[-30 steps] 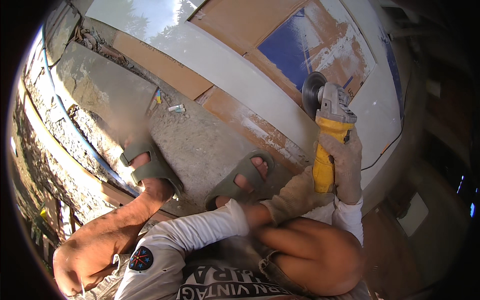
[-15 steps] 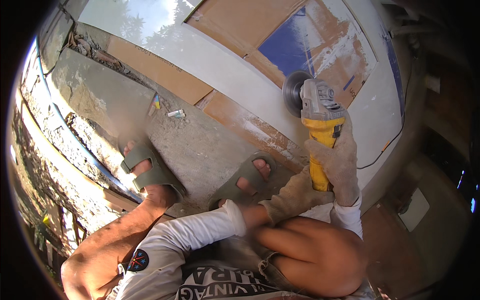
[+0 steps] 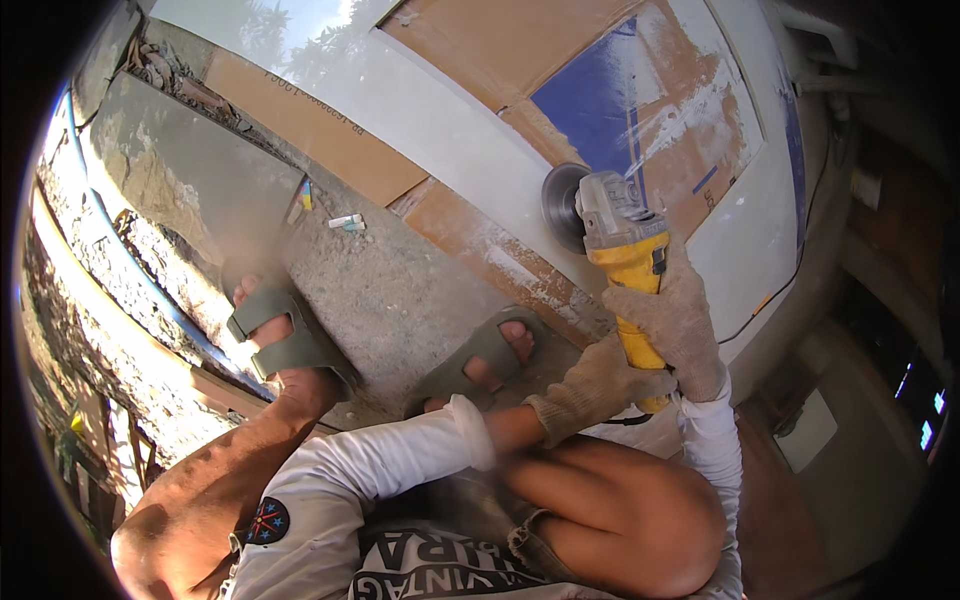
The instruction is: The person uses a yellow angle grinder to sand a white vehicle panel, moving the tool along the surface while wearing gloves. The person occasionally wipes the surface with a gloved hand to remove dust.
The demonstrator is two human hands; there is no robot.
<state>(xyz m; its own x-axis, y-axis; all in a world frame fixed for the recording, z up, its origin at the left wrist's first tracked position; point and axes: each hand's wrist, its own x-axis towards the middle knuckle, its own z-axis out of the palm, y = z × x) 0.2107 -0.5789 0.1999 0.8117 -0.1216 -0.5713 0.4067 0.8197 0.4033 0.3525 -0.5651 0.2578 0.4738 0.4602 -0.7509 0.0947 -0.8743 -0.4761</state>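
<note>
A yellow and grey angle grinder (image 3: 632,262) is gripped in both of my gloved hands. My right hand (image 3: 675,318) wraps around its yellow body, the thumb lying across the near side. My left hand (image 3: 600,385) is closed around the narrow rear end, closer to my knee. The round grey disc (image 3: 566,208) points to the left, over the edge of a glossy white panel (image 3: 475,140). Whether the disc touches the panel cannot be told. Brown sheeting with a blue patch (image 3: 585,105) and white dusty smears covers the panel's middle.
A brown cardboard strip (image 3: 330,140) runs along the panel's near edge. My sandalled feet (image 3: 290,335) rest on dusty concrete (image 3: 370,290) beside a small white tube (image 3: 346,222). A thin cable (image 3: 765,300) curves at the right; a blue hose (image 3: 140,270) lies far left.
The grinder has shifted slightly left and downward, its disc now nearer the white panel's border. Both hands keep hold of it. The whole view has moved a little.
</note>
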